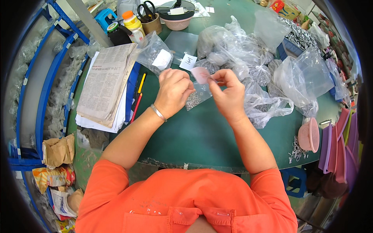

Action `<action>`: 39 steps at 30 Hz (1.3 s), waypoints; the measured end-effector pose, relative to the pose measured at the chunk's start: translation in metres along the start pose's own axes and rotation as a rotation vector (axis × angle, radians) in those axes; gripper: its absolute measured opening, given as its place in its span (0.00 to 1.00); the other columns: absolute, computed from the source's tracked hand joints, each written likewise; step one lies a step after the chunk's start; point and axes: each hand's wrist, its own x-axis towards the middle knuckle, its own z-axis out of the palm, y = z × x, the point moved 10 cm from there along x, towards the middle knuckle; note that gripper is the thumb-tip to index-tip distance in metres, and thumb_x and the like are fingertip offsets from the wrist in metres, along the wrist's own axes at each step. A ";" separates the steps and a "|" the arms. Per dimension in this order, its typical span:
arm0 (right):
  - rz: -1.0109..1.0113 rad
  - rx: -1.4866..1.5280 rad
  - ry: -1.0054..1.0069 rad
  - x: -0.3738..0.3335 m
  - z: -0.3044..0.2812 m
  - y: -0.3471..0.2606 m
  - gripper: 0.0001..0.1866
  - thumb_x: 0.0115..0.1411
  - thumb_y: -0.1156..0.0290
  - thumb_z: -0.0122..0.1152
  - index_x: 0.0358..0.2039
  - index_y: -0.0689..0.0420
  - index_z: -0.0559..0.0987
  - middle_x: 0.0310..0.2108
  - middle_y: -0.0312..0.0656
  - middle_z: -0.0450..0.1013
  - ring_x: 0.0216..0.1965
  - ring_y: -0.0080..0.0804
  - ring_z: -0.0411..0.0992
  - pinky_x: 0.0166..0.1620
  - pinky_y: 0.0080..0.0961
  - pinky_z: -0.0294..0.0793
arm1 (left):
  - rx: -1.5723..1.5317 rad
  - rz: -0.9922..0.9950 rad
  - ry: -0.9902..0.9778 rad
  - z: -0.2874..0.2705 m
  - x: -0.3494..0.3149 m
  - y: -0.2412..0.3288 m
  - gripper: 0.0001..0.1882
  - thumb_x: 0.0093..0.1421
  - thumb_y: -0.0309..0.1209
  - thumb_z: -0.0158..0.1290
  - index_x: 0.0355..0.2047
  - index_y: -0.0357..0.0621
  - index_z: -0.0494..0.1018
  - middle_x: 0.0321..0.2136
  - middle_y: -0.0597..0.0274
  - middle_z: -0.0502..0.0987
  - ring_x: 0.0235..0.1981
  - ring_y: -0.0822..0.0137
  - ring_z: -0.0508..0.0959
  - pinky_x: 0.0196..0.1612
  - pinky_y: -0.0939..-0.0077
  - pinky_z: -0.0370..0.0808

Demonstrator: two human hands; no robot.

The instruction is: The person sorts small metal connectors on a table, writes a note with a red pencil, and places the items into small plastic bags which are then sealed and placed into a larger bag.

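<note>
Over the green table (186, 134), my left hand (173, 93) pinches the upper left side of a small clear plastic bag (200, 96). Small silvery metal parts (192, 101) lie in the bag's lower part. My right hand (228, 95) has thumb and fingers closed on a pink paper slip (201, 74) with writing, held just above the bag's top. Whether the right hand also grips the bag's edge I cannot tell. Behind the slip are a white written card (188, 61) and a clear bag with a white label (155, 54).
Clear bags of metal parts (233, 46) crowd the back right. Folded newspapers (105, 83) and pens (136, 106) lie left. Scissors (147, 11) stand in a cup at the back. A pink basket (309, 134) sits near right beside loose metal clasps (297, 151). Blue shelving (42, 77) borders the left.
</note>
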 end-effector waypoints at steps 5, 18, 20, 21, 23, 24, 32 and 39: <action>0.178 0.094 0.036 -0.002 -0.020 0.046 0.05 0.54 0.76 0.64 0.31 0.61 0.77 0.26 0.36 0.76 0.29 0.20 0.73 0.35 0.20 0.73 | -0.178 0.109 -0.145 0.050 0.003 -0.006 0.13 0.44 0.21 0.62 0.31 0.45 0.75 0.34 0.64 0.76 0.42 0.58 0.76 0.49 0.62 0.68; 0.358 0.164 0.041 -0.018 -0.038 0.079 0.07 0.56 0.79 0.61 0.37 0.63 0.77 0.27 0.33 0.74 0.26 0.14 0.68 0.30 0.14 0.69 | 0.071 0.034 -0.756 0.147 0.003 -0.040 0.19 0.54 0.28 0.59 0.48 0.52 0.74 0.46 0.64 0.72 0.55 0.59 0.69 0.63 0.45 0.54; 0.366 0.116 0.011 -0.020 -0.031 0.089 0.07 0.56 0.79 0.60 0.37 0.63 0.77 0.27 0.33 0.74 0.25 0.14 0.67 0.30 0.14 0.69 | 0.028 0.079 -0.678 0.144 0.001 -0.039 0.19 0.54 0.28 0.60 0.48 0.51 0.74 0.47 0.64 0.71 0.55 0.59 0.68 0.63 0.45 0.53; 0.361 0.098 -0.005 -0.020 -0.027 0.092 0.07 0.56 0.79 0.60 0.37 0.63 0.77 0.27 0.33 0.74 0.25 0.14 0.67 0.30 0.14 0.69 | 0.054 0.090 -0.711 0.147 -0.001 -0.039 0.20 0.54 0.28 0.60 0.48 0.51 0.74 0.47 0.65 0.71 0.55 0.59 0.68 0.63 0.45 0.54; 0.353 0.057 -0.033 -0.020 -0.023 0.095 0.07 0.57 0.79 0.60 0.37 0.63 0.77 0.27 0.32 0.74 0.25 0.14 0.67 0.30 0.15 0.69 | 0.100 0.113 -0.775 0.154 -0.003 -0.034 0.20 0.54 0.29 0.60 0.48 0.50 0.74 0.48 0.65 0.70 0.56 0.59 0.68 0.63 0.46 0.55; 0.361 0.059 -0.033 -0.020 -0.023 0.096 0.06 0.57 0.79 0.60 0.36 0.63 0.77 0.27 0.32 0.74 0.25 0.14 0.67 0.30 0.15 0.69 | 0.113 0.115 -0.792 0.154 -0.002 -0.032 0.19 0.54 0.29 0.60 0.48 0.50 0.74 0.47 0.65 0.70 0.55 0.59 0.68 0.63 0.46 0.55; 0.392 0.052 0.012 -0.022 -0.034 0.093 0.05 0.57 0.78 0.60 0.35 0.63 0.77 0.26 0.33 0.75 0.25 0.15 0.68 0.30 0.16 0.70 | 0.075 0.135 -0.589 0.139 0.009 -0.035 0.14 0.47 0.27 0.64 0.34 0.51 0.74 0.37 0.67 0.72 0.49 0.61 0.71 0.61 0.47 0.57; 0.355 0.082 -0.032 -0.012 -0.015 0.078 0.05 0.57 0.78 0.60 0.35 0.63 0.77 0.27 0.34 0.75 0.26 0.16 0.69 0.31 0.17 0.71 | -0.044 0.184 -0.321 0.099 0.008 -0.042 0.12 0.46 0.24 0.63 0.29 0.49 0.71 0.29 0.68 0.74 0.42 0.62 0.75 0.61 0.46 0.57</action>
